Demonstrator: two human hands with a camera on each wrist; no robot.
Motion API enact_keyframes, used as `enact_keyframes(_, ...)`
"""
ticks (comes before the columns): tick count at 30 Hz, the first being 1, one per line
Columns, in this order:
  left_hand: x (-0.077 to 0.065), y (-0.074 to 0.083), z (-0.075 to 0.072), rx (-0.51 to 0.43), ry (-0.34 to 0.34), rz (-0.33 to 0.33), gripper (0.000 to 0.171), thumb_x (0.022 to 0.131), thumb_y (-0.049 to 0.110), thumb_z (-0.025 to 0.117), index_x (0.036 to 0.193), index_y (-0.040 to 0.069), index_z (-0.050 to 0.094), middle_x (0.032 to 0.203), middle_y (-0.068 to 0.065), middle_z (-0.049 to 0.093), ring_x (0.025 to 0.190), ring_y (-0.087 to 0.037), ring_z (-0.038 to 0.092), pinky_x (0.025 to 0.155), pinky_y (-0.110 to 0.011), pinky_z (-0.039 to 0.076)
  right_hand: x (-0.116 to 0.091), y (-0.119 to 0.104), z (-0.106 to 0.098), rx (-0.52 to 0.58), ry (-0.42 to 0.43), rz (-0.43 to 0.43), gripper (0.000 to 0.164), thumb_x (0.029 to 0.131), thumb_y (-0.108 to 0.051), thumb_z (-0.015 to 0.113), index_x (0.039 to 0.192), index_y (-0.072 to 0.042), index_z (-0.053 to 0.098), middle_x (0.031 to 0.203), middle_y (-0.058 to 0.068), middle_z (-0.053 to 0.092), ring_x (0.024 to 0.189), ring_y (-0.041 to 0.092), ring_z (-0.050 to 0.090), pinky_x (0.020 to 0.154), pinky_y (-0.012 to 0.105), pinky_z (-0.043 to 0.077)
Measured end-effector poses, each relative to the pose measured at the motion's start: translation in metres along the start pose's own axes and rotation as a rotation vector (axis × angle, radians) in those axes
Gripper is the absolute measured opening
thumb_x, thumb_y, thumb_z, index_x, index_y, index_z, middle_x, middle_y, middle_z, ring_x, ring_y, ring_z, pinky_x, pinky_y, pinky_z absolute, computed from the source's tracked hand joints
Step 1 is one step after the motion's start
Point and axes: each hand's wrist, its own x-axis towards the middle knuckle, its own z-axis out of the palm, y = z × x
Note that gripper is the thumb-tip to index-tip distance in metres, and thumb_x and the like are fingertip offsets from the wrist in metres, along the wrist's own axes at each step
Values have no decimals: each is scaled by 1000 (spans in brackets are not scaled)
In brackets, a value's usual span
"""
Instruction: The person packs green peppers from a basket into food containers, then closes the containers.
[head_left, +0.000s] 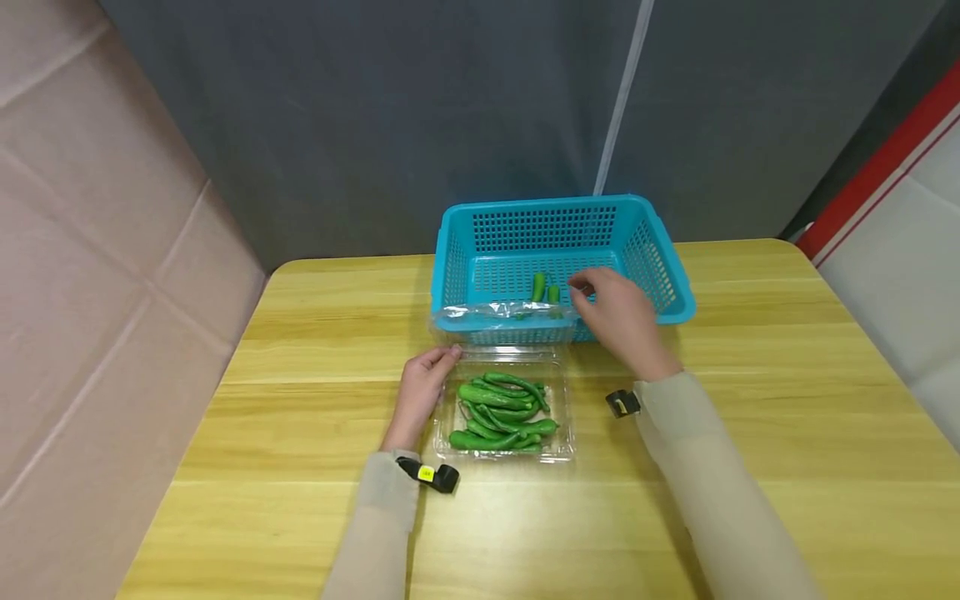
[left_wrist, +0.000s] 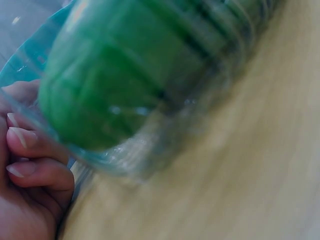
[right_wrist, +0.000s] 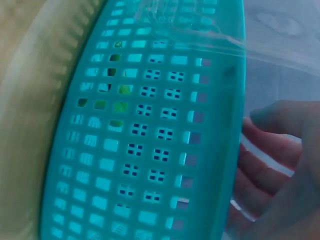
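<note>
A clear plastic clamshell box [head_left: 566, 417] stands on the table with its lid [head_left: 498, 311] raised against the basket's front. Several long green chili peppers [head_left: 517, 407] lie in its tray; one shows large and blurred through the plastic in the left wrist view. My left hand [head_left: 424, 385] grips the box's far left corner, fingers curled in the left wrist view [left_wrist: 37, 165]. Over the front right of the blue basket [head_left: 450, 250], my right hand [head_left: 618, 315] hovers with loosely bent fingers, nothing visible in them. Green peppers [head_left: 538, 287] lie inside the basket near its front wall.
The wooden table [head_left: 765, 400] ends at a dark grey curtain [head_left: 375, 142] just behind the basket. Padded pale panels [head_left: 112, 275] stand on the left. A red-striped white surface [head_left: 892, 183] is at the right.
</note>
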Motion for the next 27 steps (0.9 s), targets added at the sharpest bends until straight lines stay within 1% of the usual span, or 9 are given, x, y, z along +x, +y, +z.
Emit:
enact_keyframes(2,0,0,0,-1,-3,3,29,88,33,56,100,9,66,52,-7,44,33,-5,33,31,-21,28,6,-1,1,-29,-39,24,25,90,-24,50,109,-11,60,100,4,59,83,20,55,63,38,45)
enact_keyframes(6,0,0,0,1,-10,4,31,88,33,55,101,7,66,50,-4,42,33,-5,33,31,-20,29,16,-1,5,-59,-118,52,25,90,-24,51,109,-11,60,101,4,60,80,20,56,59,38,46)
enact_keyframes(9,0,0,1,1,-11,3,30,89,33,55,100,8,66,49,0,40,33,-5,33,31,-21,29,21,0,9,-68,-190,70,25,90,-25,53,110,-11,59,105,6,59,84,23,57,65,40,47)
enact_keyframes(14,-2,2,1,7,4,2,27,89,32,55,97,9,67,47,2,38,33,-5,33,31,-21,29,26,0,13,-99,-302,83,31,90,-26,53,115,-9,56,111,10,57,93,27,56,72,44,46)
enact_keyframes(19,-1,1,0,-2,-5,-6,27,89,31,55,99,9,66,48,2,39,34,-5,32,31,-20,29,33,0,13,-125,-410,113,35,91,-27,50,120,-8,54,115,11,56,91,27,56,71,43,46)
enact_keyframes(22,1,-4,-1,-25,-19,-20,28,88,33,56,100,9,66,48,2,40,34,-5,32,31,-22,29,39,0,13,-124,-485,130,37,92,-27,47,123,-7,51,120,13,52,92,27,55,73,44,45)
enact_keyframes(27,9,-21,-2,-18,-18,-23,35,83,45,57,100,15,66,50,1,42,35,-8,33,30,-24,30,48,-1,12,-116,-582,158,41,93,-29,44,127,-7,47,127,14,46,102,30,50,81,47,42)
